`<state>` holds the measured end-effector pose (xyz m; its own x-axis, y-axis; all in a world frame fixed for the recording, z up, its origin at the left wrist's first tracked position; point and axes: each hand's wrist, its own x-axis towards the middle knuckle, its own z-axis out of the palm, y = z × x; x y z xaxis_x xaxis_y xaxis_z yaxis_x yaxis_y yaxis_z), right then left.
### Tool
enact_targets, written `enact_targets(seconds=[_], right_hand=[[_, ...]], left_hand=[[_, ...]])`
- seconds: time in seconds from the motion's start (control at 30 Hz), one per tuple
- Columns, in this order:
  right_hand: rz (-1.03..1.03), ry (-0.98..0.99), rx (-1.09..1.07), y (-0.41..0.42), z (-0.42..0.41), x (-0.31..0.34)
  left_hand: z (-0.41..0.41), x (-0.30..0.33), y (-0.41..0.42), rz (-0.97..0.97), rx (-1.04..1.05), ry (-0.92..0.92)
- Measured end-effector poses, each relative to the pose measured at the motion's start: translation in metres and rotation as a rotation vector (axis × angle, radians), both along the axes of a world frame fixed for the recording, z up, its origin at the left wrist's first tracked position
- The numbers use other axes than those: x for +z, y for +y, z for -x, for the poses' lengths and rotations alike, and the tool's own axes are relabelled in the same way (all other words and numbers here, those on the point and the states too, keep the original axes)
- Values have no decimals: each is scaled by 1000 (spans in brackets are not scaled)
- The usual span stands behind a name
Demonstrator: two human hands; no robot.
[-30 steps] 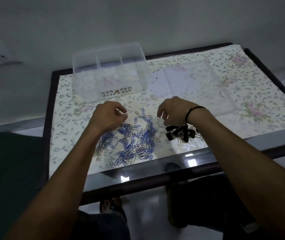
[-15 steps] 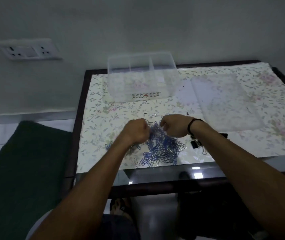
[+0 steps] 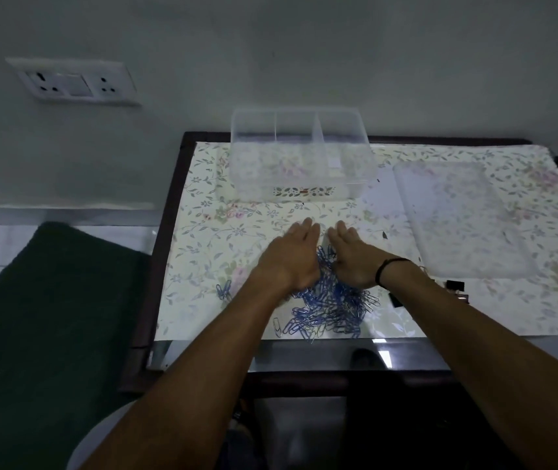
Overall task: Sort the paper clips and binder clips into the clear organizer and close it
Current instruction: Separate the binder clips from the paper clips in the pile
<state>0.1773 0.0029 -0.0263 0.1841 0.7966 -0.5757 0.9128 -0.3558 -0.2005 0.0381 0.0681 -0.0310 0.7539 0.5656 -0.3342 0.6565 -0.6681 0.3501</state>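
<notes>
A heap of blue and silver paper clips (image 3: 331,310) lies near the table's front edge. My left hand (image 3: 289,259) and my right hand (image 3: 352,261) rest flat side by side on the far part of the heap, fingers stretched forward, with clips bunched in the gap between them. Neither hand grips anything. Black binder clips (image 3: 455,285) lie just right of my right wrist, partly hidden by the forearm. The clear organizer (image 3: 367,164), with its dividers showing, stands uncovered at the back of the table. Its clear lid (image 3: 457,218) lies flat to the right.
The glass table (image 3: 304,361) carries a floral sheet and stands against a wall. A few stray paper clips (image 3: 224,290) lie left of the heap. A wall socket plate (image 3: 70,81) is at upper left, a dark green mat (image 3: 43,317) on the floor to the left.
My hands have come together from either side of the spread clips and flattened out over them. The clips are now bunched into a tighter heap. The view has pulled back and shifted.
</notes>
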Motion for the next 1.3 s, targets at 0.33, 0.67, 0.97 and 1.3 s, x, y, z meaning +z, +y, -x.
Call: enact_targets(seconds=[0.33, 0.67, 0.97, 1.3], right_hand=[[166, 65, 192, -15, 14, 23], [-46, 17, 153, -20, 16, 62], [178, -137, 13, -45, 35, 34], [50, -162, 105, -39, 64, 27]], left_hand=[[-10, 15, -24, 124, -26, 225], [67, 67, 12, 213, 95, 81], [105, 33, 4, 162, 455, 328], [35, 7, -40, 88, 172, 60]])
